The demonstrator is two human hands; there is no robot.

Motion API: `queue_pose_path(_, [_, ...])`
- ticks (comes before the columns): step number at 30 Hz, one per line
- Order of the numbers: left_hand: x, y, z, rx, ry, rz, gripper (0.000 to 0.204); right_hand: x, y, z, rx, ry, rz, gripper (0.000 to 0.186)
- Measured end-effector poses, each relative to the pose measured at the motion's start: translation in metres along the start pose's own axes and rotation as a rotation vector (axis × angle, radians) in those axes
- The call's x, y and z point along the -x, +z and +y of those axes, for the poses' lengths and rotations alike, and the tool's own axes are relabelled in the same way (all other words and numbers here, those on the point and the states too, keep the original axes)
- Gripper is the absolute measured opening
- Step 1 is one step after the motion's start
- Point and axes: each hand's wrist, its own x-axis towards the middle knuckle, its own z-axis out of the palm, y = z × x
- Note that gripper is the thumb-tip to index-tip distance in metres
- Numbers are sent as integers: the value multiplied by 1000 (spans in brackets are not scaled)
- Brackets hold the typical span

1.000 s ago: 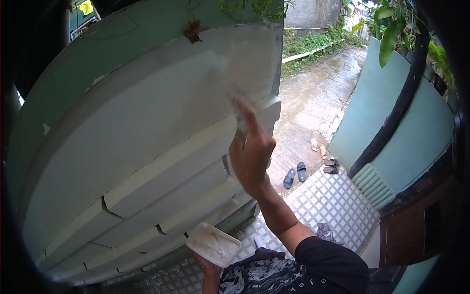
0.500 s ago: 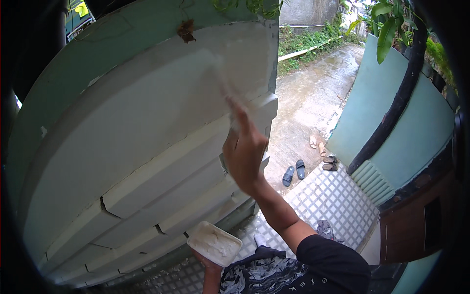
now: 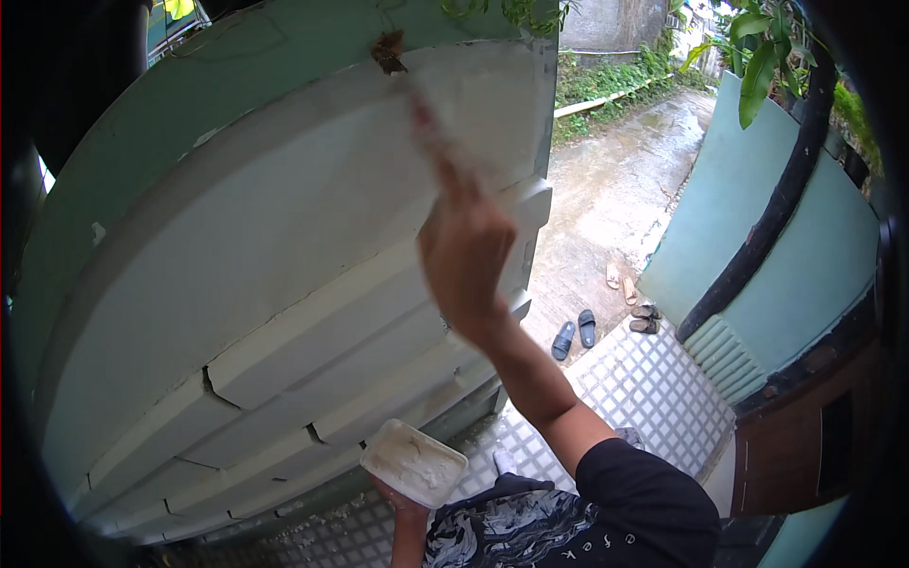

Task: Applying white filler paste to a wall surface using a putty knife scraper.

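Note:
My left hand (image 3: 405, 506), low in the view, is closed on a shallow rectangular white tub (image 3: 415, 464) with lumpy white paste inside. My right hand (image 3: 466, 246) is raised in front of the white wall panel (image 3: 275, 199). Its fingers are closed, the index finger stretching up along a slim tool (image 3: 423, 114) with a reddish part. Motion smears the tool, so its kind and whether it touches the panel cannot be told. Just above the tool's end, a brown dry leaf-like scrap (image 3: 388, 53) hangs at the panel's curved upper edge.
Stepped ledges (image 3: 331, 312) with dark gaps run along the wall below the panel. To the right lie dark slippers (image 3: 575, 336) and more sandals, by a checkered tile floor (image 3: 630, 379). A dark trunk (image 3: 776, 218) leans against a pale green wall (image 3: 696, 189).
My right hand has moved slightly left, and the tool's end has risen toward the brown scrap. The tub stays in my left hand, almost unmoved. The view has shifted a little.

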Motion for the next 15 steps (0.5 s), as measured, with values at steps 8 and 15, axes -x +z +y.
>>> queue_pose_path(8, [1, -12, 5, -2, 49, 26, 73, -30, -29, 33, -158, 286, 211, 38])
queue_pose_path(15, [3, -12, 6, 89, -5, 36, 77, -14, -11, 20, 83, 188, 17, 61])
